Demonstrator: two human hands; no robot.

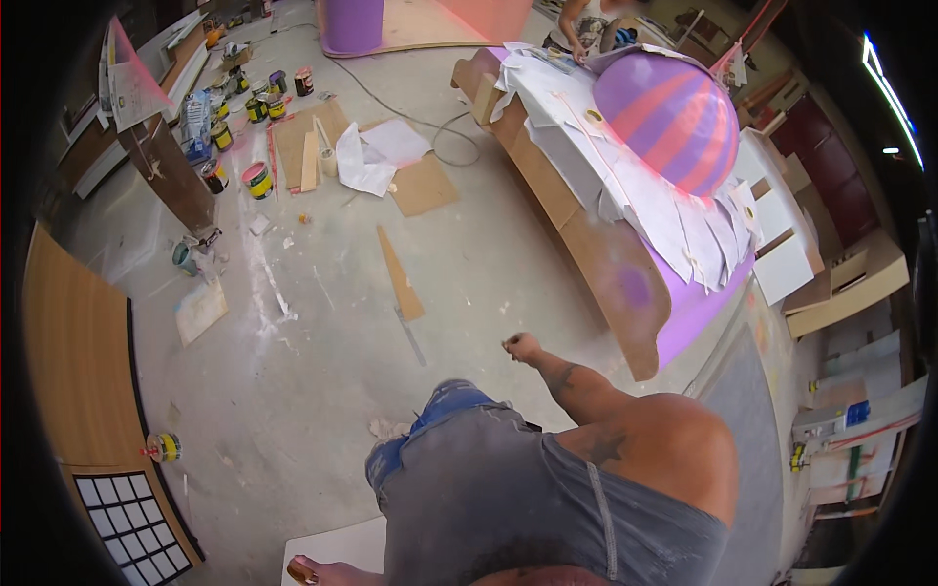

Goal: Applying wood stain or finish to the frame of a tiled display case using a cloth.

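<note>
My right hand (523, 347) hangs over the concrete floor (459, 303), ahead of my body. Its fingers are loosely curled, and I see nothing in them. At the lower edge, my left hand (311, 571) is partly cut off by the frame, beside a white panel (342, 542). Its fingers look bent around a small brown shape that I cannot make out. To the right stands a large wooden piece (625, 293), draped with white paper sheets (572, 132). A dome (669, 117) with purple and pink stripes rises from it. Neither hand touches this piece.
A wood strip (399, 273) lies on the floor ahead. Several paint cans (258, 181), cardboard (425, 186) and a cable (391, 112) are farther off. A person (586, 29) is behind the dome. Wood panels (78, 342) stand at left. One can (164, 447) sits beside them.
</note>
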